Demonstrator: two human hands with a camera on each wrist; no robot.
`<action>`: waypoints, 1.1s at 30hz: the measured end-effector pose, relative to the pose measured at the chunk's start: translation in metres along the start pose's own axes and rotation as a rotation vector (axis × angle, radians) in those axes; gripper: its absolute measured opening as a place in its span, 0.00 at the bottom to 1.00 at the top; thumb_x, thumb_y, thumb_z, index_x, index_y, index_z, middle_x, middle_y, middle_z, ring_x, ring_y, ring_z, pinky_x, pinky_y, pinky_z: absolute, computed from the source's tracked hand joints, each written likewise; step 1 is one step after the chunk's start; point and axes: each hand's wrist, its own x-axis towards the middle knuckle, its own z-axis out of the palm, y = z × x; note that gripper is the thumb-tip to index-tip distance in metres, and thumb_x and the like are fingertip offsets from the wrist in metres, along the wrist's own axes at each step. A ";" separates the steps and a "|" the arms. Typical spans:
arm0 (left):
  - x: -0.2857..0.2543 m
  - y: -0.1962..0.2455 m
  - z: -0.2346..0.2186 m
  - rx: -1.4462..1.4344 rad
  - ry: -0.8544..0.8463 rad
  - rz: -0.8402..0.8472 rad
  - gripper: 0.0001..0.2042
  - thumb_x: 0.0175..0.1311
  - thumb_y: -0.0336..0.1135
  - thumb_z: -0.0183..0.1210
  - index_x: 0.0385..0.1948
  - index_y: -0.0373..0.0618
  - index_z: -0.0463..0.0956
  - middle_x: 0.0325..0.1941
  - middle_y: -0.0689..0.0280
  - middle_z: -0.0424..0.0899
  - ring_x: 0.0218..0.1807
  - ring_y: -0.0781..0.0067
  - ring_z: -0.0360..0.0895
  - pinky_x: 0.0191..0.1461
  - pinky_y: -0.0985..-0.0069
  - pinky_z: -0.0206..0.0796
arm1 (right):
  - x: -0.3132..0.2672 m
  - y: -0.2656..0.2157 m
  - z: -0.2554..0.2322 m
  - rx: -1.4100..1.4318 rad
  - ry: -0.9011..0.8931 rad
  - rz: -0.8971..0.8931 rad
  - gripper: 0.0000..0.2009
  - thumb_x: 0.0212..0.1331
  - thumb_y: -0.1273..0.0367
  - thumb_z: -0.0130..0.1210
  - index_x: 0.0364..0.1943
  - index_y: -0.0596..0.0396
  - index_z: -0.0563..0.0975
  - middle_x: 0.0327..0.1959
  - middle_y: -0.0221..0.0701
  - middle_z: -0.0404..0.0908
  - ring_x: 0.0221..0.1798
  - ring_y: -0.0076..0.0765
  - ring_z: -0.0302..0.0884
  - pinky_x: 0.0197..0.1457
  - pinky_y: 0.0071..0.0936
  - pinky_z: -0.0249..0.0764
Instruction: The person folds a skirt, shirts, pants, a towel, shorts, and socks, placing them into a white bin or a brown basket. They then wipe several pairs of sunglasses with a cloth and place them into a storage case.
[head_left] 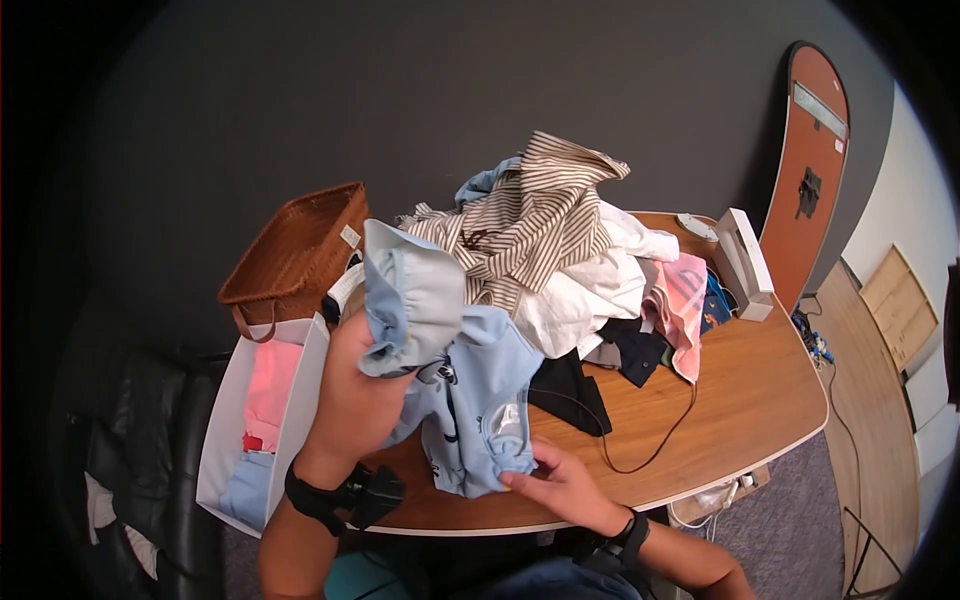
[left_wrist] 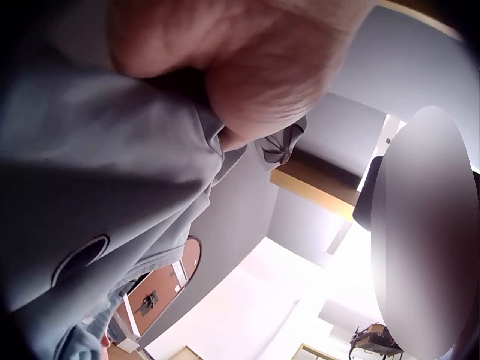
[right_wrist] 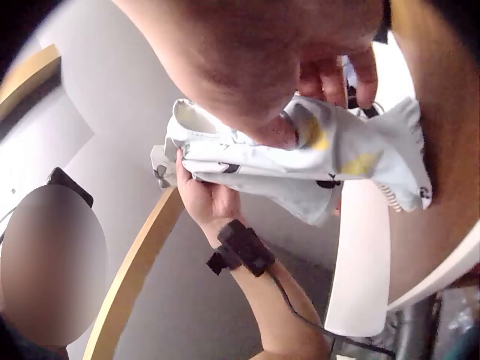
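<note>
A light blue child's garment [head_left: 490, 365] with dark printed figures hangs between my hands over the near part of the table. My left hand [head_left: 358, 405] grips its raised end, and a pale gathered part [head_left: 420, 300] of the cloth covers the fingers in the head view. In the right wrist view, yellow patches show on the garment [right_wrist: 259, 161] too. My right hand [head_left: 565, 487] pinches the lower edge between thumb and fingers. Close behind the garment lies a heap of clothes, with a brown-and-white striped garment [head_left: 545, 215] on top and white cloth [head_left: 585, 305] below it.
To the left, a white box [head_left: 312, 370] holds folded pink and blue clothes, with a brown wicker basket [head_left: 300, 245] behind it. A pink cloth [head_left: 683, 300] and a white case [head_left: 745, 265] are at the right. A thin black cord [head_left: 650, 455] loops across the wooden table [head_left: 740, 400].
</note>
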 end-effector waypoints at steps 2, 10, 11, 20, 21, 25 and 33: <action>-0.003 -0.003 -0.016 -0.062 0.064 -0.064 0.11 0.65 0.26 0.57 0.49 0.40 0.75 0.45 0.68 0.80 0.46 0.79 0.77 0.52 0.78 0.68 | -0.004 -0.013 -0.011 0.073 0.010 0.044 0.11 0.63 0.70 0.59 0.47 0.60 0.75 0.35 0.22 0.72 0.36 0.15 0.65 0.40 0.17 0.65; -0.011 -0.008 -0.044 -0.590 0.280 -0.272 0.18 0.73 0.38 0.47 0.59 0.37 0.67 0.57 0.58 0.77 0.59 0.67 0.75 0.63 0.67 0.66 | -0.017 -0.102 -0.066 -0.006 0.200 0.001 0.10 0.68 0.68 0.53 0.48 0.59 0.74 0.38 0.22 0.76 0.41 0.14 0.68 0.47 0.17 0.67; -0.014 -0.017 -0.043 -0.608 0.278 -0.315 0.18 0.73 0.38 0.47 0.59 0.38 0.67 0.58 0.59 0.76 0.59 0.66 0.75 0.64 0.67 0.66 | -0.015 -0.102 -0.072 0.011 0.196 0.030 0.11 0.68 0.68 0.53 0.48 0.59 0.74 0.39 0.22 0.76 0.41 0.14 0.70 0.47 0.17 0.68; -0.029 -0.038 -0.053 -0.793 0.154 -0.362 0.16 0.66 0.29 0.50 0.54 0.34 0.69 0.52 0.57 0.80 0.54 0.64 0.78 0.60 0.64 0.69 | -0.036 -0.117 -0.084 0.467 0.143 0.193 0.13 0.64 0.73 0.53 0.52 0.60 0.73 0.44 0.28 0.79 0.44 0.20 0.77 0.50 0.21 0.72; -0.029 -0.040 -0.052 -0.795 0.154 -0.367 0.16 0.66 0.29 0.50 0.54 0.34 0.69 0.52 0.57 0.80 0.54 0.64 0.78 0.60 0.64 0.69 | -0.035 -0.119 -0.084 0.467 0.146 0.197 0.13 0.64 0.73 0.53 0.52 0.60 0.73 0.44 0.28 0.79 0.44 0.20 0.77 0.50 0.21 0.72; -0.029 -0.070 -0.045 -0.611 0.141 -0.507 0.16 0.66 0.29 0.53 0.54 0.35 0.69 0.48 0.59 0.81 0.46 0.66 0.82 0.46 0.68 0.77 | -0.013 -0.104 -0.094 0.422 0.273 0.336 0.14 0.64 0.72 0.53 0.53 0.60 0.74 0.44 0.27 0.80 0.43 0.19 0.77 0.48 0.20 0.73; -0.046 -0.113 0.011 -0.304 -0.096 -0.654 0.12 0.67 0.32 0.56 0.47 0.35 0.75 0.36 0.64 0.82 0.30 0.78 0.79 0.32 0.80 0.75 | 0.005 0.006 -0.124 0.216 0.176 0.572 0.12 0.66 0.70 0.52 0.51 0.57 0.75 0.39 0.24 0.81 0.36 0.16 0.77 0.42 0.16 0.74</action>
